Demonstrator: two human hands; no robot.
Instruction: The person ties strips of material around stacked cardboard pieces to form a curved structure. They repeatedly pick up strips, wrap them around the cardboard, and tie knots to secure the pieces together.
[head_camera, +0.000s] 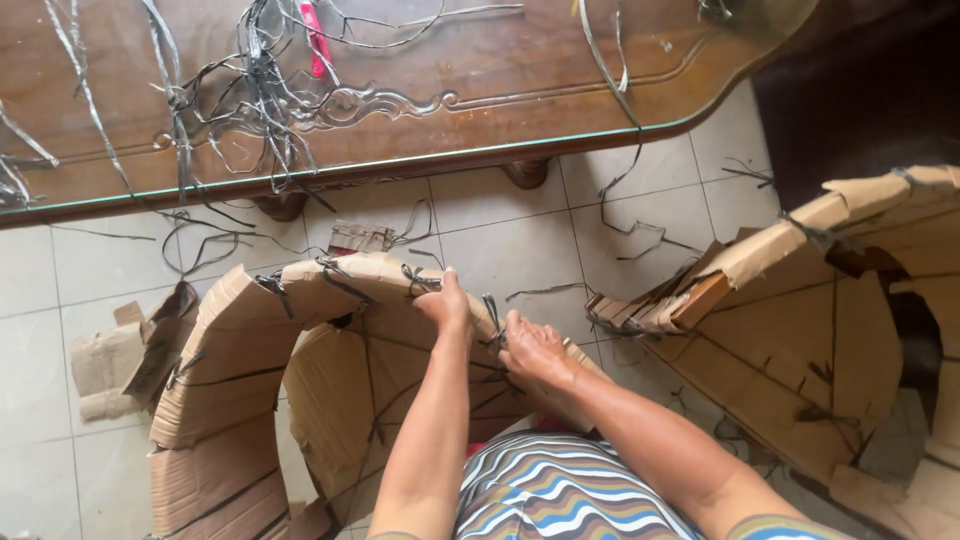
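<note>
A curved cardboard arch (240, 350), laced together with dark wire ties, stands on the tiled floor in front of me. My left hand (445, 300) presses on its top edge beside a knotted tie. My right hand (532, 350) is closed on a dark wire tie (492, 318) at the arch's rim, just right of the left hand. Both forearms reach forward over my striped garment.
A second cardboard piece (800, 340) with wire ties stands at the right. The wooden table with a glass top (520, 70) carries several loose dark strips (250, 90) and a red tool (316, 40). Cardboard scraps (110, 365) lie at the left.
</note>
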